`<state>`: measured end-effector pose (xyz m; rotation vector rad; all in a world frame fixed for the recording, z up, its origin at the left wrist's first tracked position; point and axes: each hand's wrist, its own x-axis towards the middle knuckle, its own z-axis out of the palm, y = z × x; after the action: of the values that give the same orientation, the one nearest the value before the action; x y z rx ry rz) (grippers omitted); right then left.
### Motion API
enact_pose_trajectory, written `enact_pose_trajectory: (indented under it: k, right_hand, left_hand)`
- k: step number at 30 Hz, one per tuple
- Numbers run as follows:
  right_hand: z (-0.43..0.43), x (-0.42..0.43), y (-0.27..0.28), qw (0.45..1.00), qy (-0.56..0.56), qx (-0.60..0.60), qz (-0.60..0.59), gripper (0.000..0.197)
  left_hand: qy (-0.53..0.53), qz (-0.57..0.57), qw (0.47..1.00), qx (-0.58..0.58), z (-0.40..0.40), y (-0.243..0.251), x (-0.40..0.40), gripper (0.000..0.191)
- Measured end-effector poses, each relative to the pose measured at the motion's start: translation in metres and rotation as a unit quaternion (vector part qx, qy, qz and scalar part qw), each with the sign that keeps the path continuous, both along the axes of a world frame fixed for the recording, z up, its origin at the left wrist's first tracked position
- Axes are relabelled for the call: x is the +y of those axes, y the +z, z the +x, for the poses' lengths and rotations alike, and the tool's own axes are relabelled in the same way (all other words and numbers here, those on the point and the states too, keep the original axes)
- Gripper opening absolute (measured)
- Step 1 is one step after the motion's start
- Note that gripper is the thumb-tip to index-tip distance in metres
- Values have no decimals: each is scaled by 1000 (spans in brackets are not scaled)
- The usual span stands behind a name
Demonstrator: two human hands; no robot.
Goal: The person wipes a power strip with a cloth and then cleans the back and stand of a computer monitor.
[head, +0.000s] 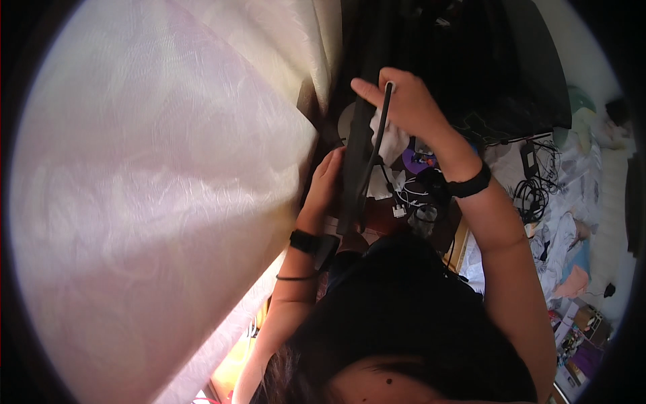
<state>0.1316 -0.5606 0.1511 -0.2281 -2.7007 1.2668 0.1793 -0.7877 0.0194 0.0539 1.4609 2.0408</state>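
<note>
A dark flat panel (pixel 357 166), seen nearly edge-on, stands between my two hands. My left hand (pixel 328 177) is against its left side, with part of the fingers hidden by it. My right hand (pixel 406 101) is on the other side, its thumb pointing left over the panel and its other fingers curled around a crumpled white cloth or tissue (pixel 393 141). A thin black bar or thick cable (pixel 382 126) runs down from the curled fingers along the panel; whether it is part of the panel cannot be told. Black bands circle both wrists.
A large pale curtain (pixel 166 166) fills the left side, close to my left hand. Below the panel, a dark tabletop holds white cables (pixel 414 191), a white-ended video connector (pixel 398 210) and a purple round item (pixel 419 160). Coiled black cables (pixel 532 199) lie on bedding at right.
</note>
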Motion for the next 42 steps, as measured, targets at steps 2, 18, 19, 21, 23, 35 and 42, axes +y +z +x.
enact_pose_trajectory:
  k: [2, 18, 19, 21, 23, 35, 42]
  right_hand:
    - [-1, 12, 14, 995, 18, 70, -64, 52]
    - [61, -18, 236, 945, 273, -61, -169, 31]
    - [60, -30, 220, 930, 329, -10, -166, 39]
    - [58, -46, 201, 900, 416, 33, -129, 46]
    - [52, -39, 193, 884, 463, 10, -68, 39]
    - [-50, 18, 64, 681, 540, 205, 450, 39]
    - [-69, -14, 59, 527, 594, 67, 604, 22]
  left_hand:
    - [28, 27, 998, -43, 30, 51, -5, 53]
    - [114, -112, 968, 191, 96, 191, 45, 102]
    - [167, -182, 936, 250, 106, 200, 57, 64]
    - [217, -199, 947, 132, 111, 216, 73, 48]
    - [259, -207, 943, 7, 105, 203, 74, 34]
    - [240, 159, 942, 171, 164, 200, -21, 62]
    - [267, 101, 936, 207, 201, 198, -52, 65]
